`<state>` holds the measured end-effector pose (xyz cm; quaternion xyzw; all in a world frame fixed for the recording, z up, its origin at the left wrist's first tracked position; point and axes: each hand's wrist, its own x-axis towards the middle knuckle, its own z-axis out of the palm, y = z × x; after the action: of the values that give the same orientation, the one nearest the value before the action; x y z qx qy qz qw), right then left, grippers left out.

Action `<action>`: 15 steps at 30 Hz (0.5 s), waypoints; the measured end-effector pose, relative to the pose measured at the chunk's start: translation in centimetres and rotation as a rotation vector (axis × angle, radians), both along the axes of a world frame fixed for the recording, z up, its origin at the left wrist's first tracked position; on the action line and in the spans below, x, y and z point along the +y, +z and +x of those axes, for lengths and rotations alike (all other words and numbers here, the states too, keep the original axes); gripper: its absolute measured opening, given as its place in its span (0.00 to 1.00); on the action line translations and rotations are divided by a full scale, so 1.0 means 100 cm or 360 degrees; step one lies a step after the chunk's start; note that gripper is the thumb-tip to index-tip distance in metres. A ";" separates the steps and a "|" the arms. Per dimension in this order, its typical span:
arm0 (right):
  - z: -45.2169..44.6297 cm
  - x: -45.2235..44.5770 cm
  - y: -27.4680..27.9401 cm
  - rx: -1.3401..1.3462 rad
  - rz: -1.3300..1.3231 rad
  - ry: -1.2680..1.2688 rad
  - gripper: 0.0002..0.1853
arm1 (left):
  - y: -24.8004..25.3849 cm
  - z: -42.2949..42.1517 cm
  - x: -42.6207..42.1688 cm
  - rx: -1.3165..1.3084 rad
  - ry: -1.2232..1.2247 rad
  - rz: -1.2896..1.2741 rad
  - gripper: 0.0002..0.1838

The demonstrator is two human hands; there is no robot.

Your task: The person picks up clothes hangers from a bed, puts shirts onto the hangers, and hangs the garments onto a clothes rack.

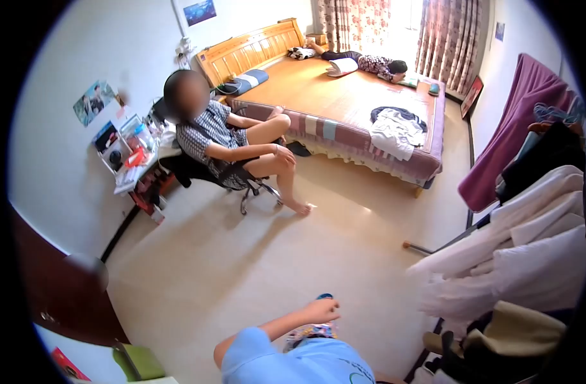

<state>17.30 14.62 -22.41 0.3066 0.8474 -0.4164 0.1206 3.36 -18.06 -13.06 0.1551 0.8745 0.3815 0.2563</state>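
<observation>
My left hand (pixel 323 310) reaches across in front of my light blue shirt (pixel 293 361) at the bottom of the view. Its fingers are loosely bent and look apart, with nothing visible in them. A small blue round thing (pixel 325 296) shows just beyond the hand, near the floor. Multicoloured patterned material (pixel 317 331) lies just below the hand, partly covered by my arm and shirt; what it is, I cannot make out. My right hand is out of view.
A person (pixel 216 137) sits on a black wheeled chair beside a cluttered desk (pixel 128 182). Another person (pixel 373 63) lies on the wooden bed (pixel 306 83), where white clothing (pixel 395 131) hangs over the edge. Hanging clothes (pixel 523 256) line the right side. A dark red door (pixel 56 275) stands left.
</observation>
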 end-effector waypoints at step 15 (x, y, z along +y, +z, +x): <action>-0.148 -0.049 -0.029 -0.0317 -0.0032 -0.0668 0.13 | 0.081 -0.307 0.087 0.0628 -0.0860 0.0676 0.08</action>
<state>2.46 9.75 -25.29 0.5146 0.7447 -0.4085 0.1174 -27.31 -9.32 -4.92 0.4996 0.7363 0.4354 0.1368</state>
